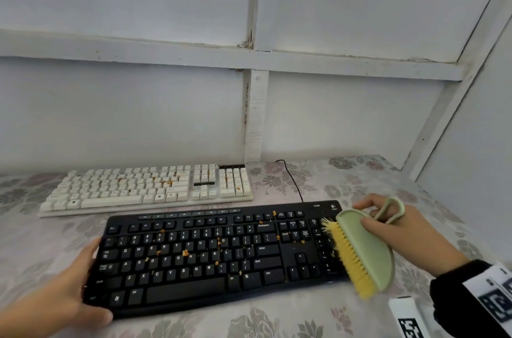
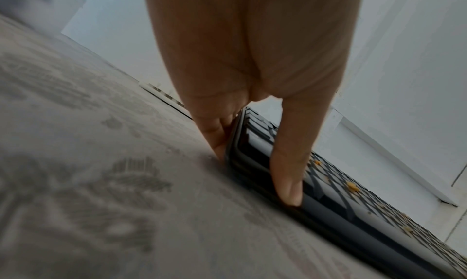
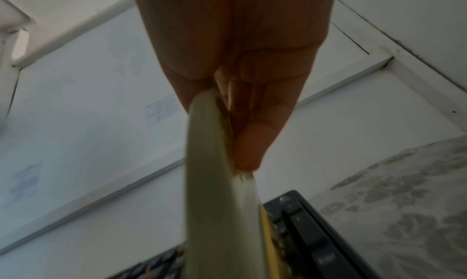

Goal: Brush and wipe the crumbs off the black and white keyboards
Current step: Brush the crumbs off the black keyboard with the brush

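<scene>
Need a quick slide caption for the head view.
Left hand steadies the crumb-strewn black keyboard while the right hand sets a green brush on its number pad.

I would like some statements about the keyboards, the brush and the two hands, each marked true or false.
1. The right hand holds the brush over the black keyboard. True.
2. The left hand holds a cloth. False: it grips the black keyboard's left end.
3. The white keyboard has no crumbs. False: orange crumbs lie on its keys.
4. The white keyboard lies behind the black one. True.
</scene>
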{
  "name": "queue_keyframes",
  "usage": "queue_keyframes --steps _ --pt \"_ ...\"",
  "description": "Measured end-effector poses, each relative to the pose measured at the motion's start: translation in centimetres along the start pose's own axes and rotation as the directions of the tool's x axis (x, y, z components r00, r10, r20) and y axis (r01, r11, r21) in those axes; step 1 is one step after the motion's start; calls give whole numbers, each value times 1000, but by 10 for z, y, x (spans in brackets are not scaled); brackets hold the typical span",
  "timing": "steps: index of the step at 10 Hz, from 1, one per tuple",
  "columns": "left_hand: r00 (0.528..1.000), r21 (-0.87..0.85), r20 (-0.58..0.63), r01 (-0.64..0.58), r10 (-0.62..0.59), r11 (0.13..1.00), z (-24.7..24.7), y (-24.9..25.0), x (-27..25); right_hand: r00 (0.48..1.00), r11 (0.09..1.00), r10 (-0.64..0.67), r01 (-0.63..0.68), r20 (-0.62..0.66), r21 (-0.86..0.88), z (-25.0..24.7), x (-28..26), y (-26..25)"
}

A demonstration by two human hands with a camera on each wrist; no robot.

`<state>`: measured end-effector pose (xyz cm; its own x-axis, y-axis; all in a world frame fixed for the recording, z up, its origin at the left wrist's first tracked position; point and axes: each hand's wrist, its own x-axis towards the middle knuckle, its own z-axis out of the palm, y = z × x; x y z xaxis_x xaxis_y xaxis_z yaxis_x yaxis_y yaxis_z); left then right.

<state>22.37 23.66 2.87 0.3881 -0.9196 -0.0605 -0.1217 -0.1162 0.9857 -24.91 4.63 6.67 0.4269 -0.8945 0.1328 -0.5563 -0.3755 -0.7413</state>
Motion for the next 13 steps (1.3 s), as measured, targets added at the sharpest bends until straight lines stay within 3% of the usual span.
queue_keyframes --steps 1,2,4,5,6,7,8,11,12,13 --pt "990 253 86 85 -110 964 35 -59 -46 986 998 -54 57 -156 19 -1 6 -3" --pt "985 143 70 148 -159 979 35 -62 -40 970 993 -79 97 -229 70 7 6 -2" --pt "981 209 88 150 -172 966 30 -71 -38 1000 1000 0 0 -26 -13 8 -4 -3" --pt "978 182 85 174 -192 968 30 -67 -37 999 1000 -12 11 -40 -21 0 3 -8" --pt "979 185 90 165 -184 969 31 -68 -37 973 995 -69 84 -222 57 6 11 -10" --pt "973 191 -4 227 -230 955 26 -85 -28 963 983 -85 123 -257 137 18 17 -8" --pt "968 134 -68 250 -243 959 14 -109 -15 975 990 -92 112 -200 90 27 16 -6" --pt "973 259 80 188 -215 947 17 -98 -24 998 1000 26 -26 57 -14 13 5 -12" --pt "979 268 59 173 -195 948 13 -106 -22 999 999 -15 17 -52 39 12 10 -16" --pt "990 519 -11 127 -141 846 10 -124 -17 971 992 -79 99 -225 77 18 13 -14"
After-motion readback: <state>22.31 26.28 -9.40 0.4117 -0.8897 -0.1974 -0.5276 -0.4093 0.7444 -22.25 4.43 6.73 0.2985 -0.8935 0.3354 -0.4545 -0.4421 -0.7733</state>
